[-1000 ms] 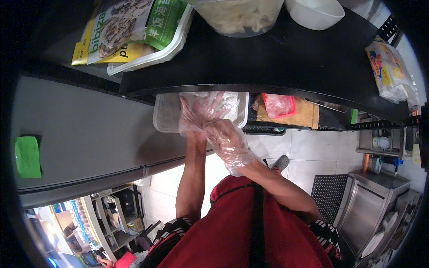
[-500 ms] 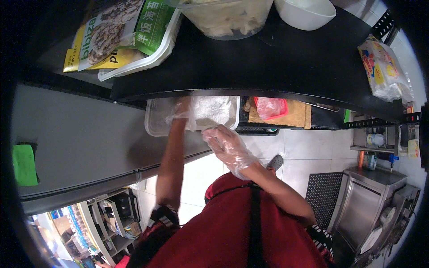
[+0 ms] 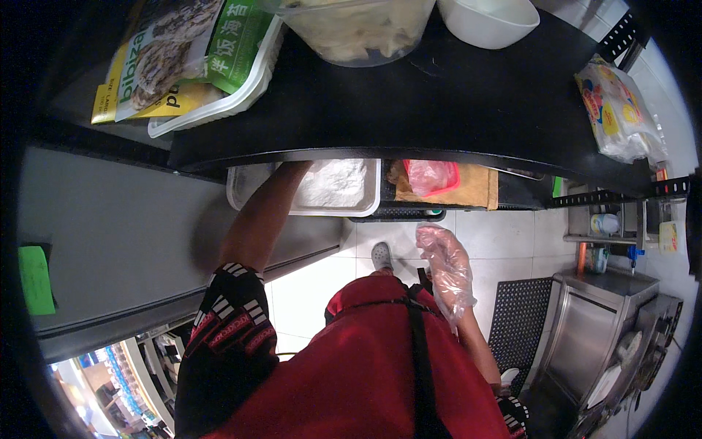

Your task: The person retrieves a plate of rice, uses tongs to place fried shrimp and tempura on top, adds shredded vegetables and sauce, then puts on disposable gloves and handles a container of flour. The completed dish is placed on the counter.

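Note:
My left forearm (image 3: pixel 267 216) reaches up over a pale plastic tub (image 3: pixel 374 199) and passes beneath the edge of the black shelf. The shelf conceals the left hand and its fingers. White powder (image 3: pixel 336 183) lies in the tub, heaped to the right of that arm. Away from the tub, above the floor, hangs my right hand (image 3: pixel 447 267) in a loose clear plastic glove. Its fingers are slightly bent and open, with nothing visible in them. Right of the tub a red-rimmed tray (image 3: pixel 455 180) with a plastic-covered pink content rests on brown cardboard (image 3: pixel 481 192).
Over the tub runs the black shelf (image 3: pixel 439 110), carrying a large clear container (image 3: pixel 351 51), a white bowl (image 3: pixel 488 25), a wrapped pack (image 3: pixel 618 110) and a white tray (image 3: pixel 248 95) of packets. A grey panel (image 3: pixel 110 234) stands left, a steel cabinet (image 3: pixel 591 333) right.
My left hand has gone from the tub to farther under the shelf, out of sight. My right hand has drawn away from the tub, to the right and lower. The view has shifted slightly.

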Demonstrator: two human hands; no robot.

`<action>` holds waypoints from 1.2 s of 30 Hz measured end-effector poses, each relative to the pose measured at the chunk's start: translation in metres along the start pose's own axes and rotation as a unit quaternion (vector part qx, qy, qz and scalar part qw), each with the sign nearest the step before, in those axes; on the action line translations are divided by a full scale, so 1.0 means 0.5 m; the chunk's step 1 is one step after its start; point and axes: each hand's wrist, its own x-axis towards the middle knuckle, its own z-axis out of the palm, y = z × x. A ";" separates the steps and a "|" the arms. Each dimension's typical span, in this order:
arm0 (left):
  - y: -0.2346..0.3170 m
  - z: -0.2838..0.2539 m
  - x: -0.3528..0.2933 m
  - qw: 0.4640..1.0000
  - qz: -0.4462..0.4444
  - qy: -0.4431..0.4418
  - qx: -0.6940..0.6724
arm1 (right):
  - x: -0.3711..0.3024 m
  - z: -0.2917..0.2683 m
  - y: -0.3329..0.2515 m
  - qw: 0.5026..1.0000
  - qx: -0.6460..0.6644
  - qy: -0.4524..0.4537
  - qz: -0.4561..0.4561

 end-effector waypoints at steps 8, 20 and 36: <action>-0.075 -0.054 -0.030 0.997 -0.017 -0.013 -0.069 | -0.027 -0.054 0.033 0.990 0.114 0.089 -0.001; 0.062 0.044 -0.076 0.991 0.032 0.113 0.062 | -0.034 -0.091 0.080 0.983 0.152 0.107 0.003; 0.018 0.100 -0.042 1.000 0.016 -0.001 0.020 | -0.060 -0.086 0.106 0.978 0.167 0.117 0.055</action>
